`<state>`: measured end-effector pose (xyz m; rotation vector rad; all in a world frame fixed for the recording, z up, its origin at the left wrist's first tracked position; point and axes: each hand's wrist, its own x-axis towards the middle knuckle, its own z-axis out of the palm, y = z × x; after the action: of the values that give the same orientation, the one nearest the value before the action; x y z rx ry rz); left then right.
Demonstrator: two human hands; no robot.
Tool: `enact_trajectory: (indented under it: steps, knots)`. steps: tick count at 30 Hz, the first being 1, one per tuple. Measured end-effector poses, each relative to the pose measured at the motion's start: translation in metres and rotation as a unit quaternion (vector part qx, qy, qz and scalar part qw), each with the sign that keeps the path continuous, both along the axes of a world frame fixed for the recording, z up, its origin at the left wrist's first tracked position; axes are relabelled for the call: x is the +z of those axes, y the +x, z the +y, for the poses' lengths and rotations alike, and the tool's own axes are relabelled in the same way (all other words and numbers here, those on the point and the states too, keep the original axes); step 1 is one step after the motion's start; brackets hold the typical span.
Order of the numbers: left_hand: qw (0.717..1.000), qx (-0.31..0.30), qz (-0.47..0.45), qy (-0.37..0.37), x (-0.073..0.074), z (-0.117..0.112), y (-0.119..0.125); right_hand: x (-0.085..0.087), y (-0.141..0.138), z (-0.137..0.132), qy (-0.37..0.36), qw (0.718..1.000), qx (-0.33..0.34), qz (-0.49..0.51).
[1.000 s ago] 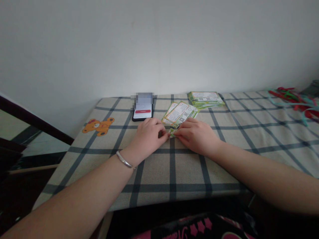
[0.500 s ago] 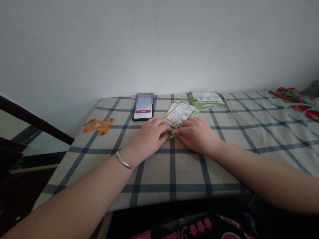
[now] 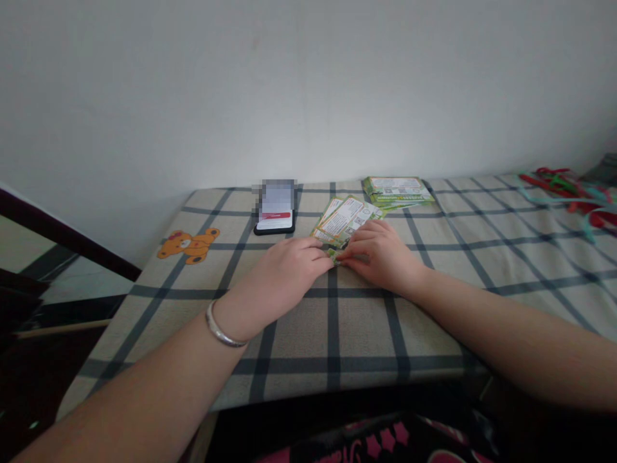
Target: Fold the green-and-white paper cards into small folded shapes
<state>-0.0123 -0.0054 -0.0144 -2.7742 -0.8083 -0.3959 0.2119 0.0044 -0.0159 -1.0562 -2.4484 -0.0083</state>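
Note:
Several green-and-white printed cards (image 3: 343,217) lie fanned out on the checked tablecloth, with text and square codes on them. My right hand (image 3: 378,253) rests at their near right side, thumb and fingers pinched on the lower corner of a card. From the left, my left hand (image 3: 295,265) reaches the same near corner, its fingers closed together against the card edge; its thumb is mostly hidden. A silver bangle (image 3: 222,328) circles my left wrist. Behind the fanned cards sits a thicker stack of similar cards (image 3: 399,190).
A phone (image 3: 276,212) with a lit screen lies left of the cards near the wall (image 3: 308,96). An orange bear picture (image 3: 190,245) is on the left of the tablecloth (image 3: 299,347). Red, green and pale blue ribbons (image 3: 573,193) lie tangled at the far right.
My left hand has turned and flattened slightly at the card corner, with its wrist shifting left. My right hand stays pinched at nearly the same place.

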Motion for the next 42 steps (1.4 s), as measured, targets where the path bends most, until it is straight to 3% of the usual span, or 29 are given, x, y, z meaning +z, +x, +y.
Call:
enact_trajectory:
  steps: [4,8,15,20,31,38,42]
  knots:
    - [1.0,-0.006,0.014,-0.001,0.001,-0.003,0.0,-0.001,0.002,0.004,-0.043,0.999,-0.008,0.027]
    - [0.999,0.03,0.044,0.003,0.007,-0.011,0.002,-0.004,0.003,0.006,-0.051,0.998,-0.004,0.038]
    - [0.999,0.035,0.03,-0.005,0.01,-0.015,0.004,0.003,0.004,-0.006,0.086,0.993,0.062,-0.052]
    - [0.999,0.033,0.018,-0.018,0.013,-0.016,0.005,0.01,0.002,-0.012,0.129,0.98,0.085,-0.127]
    - [0.996,0.065,0.046,-0.042,0.017,-0.021,0.011,0.012,0.001,-0.011,0.081,0.979,0.072,-0.171]
    - [0.998,0.048,0.045,-0.023,0.016,-0.019,0.002,0.017,0.012,-0.005,0.071,0.98,0.127,-0.135]
    - [0.997,0.043,0.053,-0.034,0.019,-0.018,-0.001,0.019,0.014,-0.005,0.078,0.98,0.125,-0.134]
